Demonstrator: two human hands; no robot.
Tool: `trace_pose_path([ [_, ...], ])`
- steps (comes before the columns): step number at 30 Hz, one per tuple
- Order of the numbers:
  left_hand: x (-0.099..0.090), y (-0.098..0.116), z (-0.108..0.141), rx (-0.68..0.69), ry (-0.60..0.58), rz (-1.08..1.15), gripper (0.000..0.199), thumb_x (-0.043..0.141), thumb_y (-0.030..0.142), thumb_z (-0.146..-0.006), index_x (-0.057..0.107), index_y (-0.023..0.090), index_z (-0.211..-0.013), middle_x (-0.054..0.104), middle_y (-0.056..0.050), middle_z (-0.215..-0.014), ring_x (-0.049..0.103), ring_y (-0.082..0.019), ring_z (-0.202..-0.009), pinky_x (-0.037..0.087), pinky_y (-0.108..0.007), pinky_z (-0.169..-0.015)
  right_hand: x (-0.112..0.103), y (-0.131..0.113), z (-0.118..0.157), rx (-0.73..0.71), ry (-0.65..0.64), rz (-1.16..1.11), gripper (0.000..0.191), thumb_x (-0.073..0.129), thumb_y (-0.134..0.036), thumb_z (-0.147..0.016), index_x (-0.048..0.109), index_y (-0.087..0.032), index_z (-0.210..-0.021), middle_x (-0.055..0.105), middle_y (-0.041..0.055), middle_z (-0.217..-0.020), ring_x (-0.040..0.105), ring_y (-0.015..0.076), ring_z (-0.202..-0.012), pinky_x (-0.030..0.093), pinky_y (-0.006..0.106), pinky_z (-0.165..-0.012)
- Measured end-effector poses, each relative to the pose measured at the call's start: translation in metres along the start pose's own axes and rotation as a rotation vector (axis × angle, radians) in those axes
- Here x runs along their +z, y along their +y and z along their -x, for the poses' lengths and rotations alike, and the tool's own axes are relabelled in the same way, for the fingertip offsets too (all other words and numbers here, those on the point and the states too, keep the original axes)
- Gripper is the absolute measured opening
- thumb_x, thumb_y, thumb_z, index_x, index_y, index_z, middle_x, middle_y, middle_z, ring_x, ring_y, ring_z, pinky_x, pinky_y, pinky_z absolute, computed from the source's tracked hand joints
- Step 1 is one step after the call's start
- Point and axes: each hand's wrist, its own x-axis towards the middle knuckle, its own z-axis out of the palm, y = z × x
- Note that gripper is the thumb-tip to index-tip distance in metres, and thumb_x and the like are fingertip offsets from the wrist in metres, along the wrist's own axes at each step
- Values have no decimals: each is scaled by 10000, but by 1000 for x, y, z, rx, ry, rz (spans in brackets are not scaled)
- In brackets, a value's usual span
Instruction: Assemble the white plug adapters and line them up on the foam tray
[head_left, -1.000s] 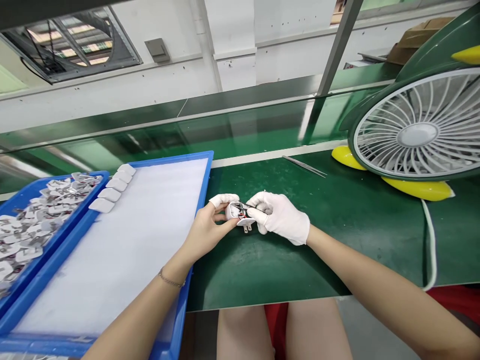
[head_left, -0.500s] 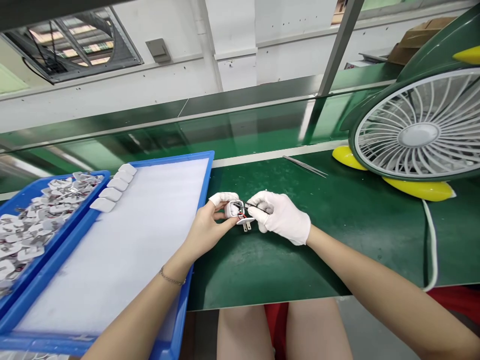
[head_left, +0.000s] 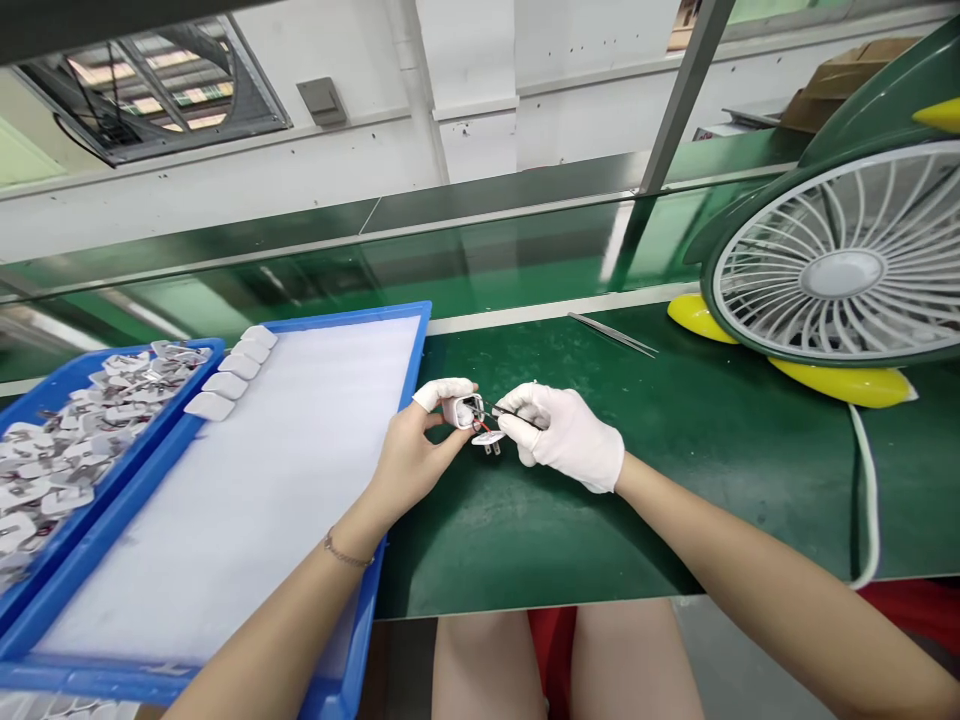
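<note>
My left hand [head_left: 420,440], with white covers on some fingers, grips a small white charger housing [head_left: 463,411] whose open side faces right. A white plug cover with metal prongs [head_left: 488,440] hangs below the opening on thin wires, one of them red. My right hand [head_left: 559,430], in a white glove, pinches dark tweezers [head_left: 504,410] with the tips pointing at the housing's opening. Whether the tips touch anything inside is too small to tell.
A blue tray with a white liner [head_left: 247,520] lies at left, several white housings [head_left: 225,385] along its edge. Beyond it, a blue bin [head_left: 214,350] holds many plug parts. Another pair of tweezers [head_left: 611,334] lies behind my right hand; a green fan [head_left: 840,270] stands right.
My left hand has turned the housing slightly and shifted a little left. The plug cover now hangs flatter beneath it, and the tweezers sit slightly farther from the opening.
</note>
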Motion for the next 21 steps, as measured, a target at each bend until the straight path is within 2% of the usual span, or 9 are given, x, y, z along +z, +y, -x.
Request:
trace_pose_path([
  [4, -2, -2, 1, 261, 204, -195, 272, 600, 91, -808, 557, 195, -1056, 647, -72, -1159, 641, -175, -1038, 564, -312, -861, 1, -4, 4, -23, 20, -98, 112, 546, -278, -812, 592, -181, -845, 546, -58, -528, 509, 72, -408, 379, 179, -432],
  [7, -3, -2, 2, 436, 254, -269, 318, 571, 27, -804, 547, 206, -1066, 646, -63, -1153, 619, -180, -1098, 547, -335, -913, 2, -5, 7, -27, 11, -160, 91, 560, -248, -807, 594, -178, -856, 551, -60, -530, 515, 67, -402, 399, 166, -435],
  [9, -4, -1, 2, 500, 281, -301, 354, 578, 14, -796, 540, 215, -1084, 648, -57, -1153, 626, -170, -1079, 548, -333, -917, 1, -4, 8, -38, 16, -193, 90, 565, -245, -815, 594, -178, -868, 555, -62, -523, 521, 64, -402, 406, 157, -439],
  [16, -4, 1, 1, 544, 322, -306, 366, 588, -17, -773, 547, 212, -1055, 661, -53, -1114, 636, -173, -1062, 552, -341, -914, 2, 0, 7, -48, 19, -186, 118, 576, -279, -837, 596, -184, -905, 592, -53, -540, 562, 76, -437, 421, 158, -465],
  [18, -4, 1, 1, 505, 329, -275, 328, 589, -3, -779, 549, 203, -1031, 659, -63, -1110, 629, -188, -1081, 557, -352, -905, 2, 2, 6, -41, 34, -166, 139, 573, -298, -843, 595, -187, -924, 599, -50, -543, 570, 86, -456, 439, 176, -495],
  [21, -2, 0, 2, 373, 353, -146, 334, 632, 53, -776, 523, 197, -1057, 656, -82, -1108, 634, -207, -1077, 594, -315, -812, 0, 9, 0, -3, 102, -83, 197, 525, -355, -878, 591, -196, -975, 600, -42, -542, 579, 110, -499, 464, 219, -545],
])
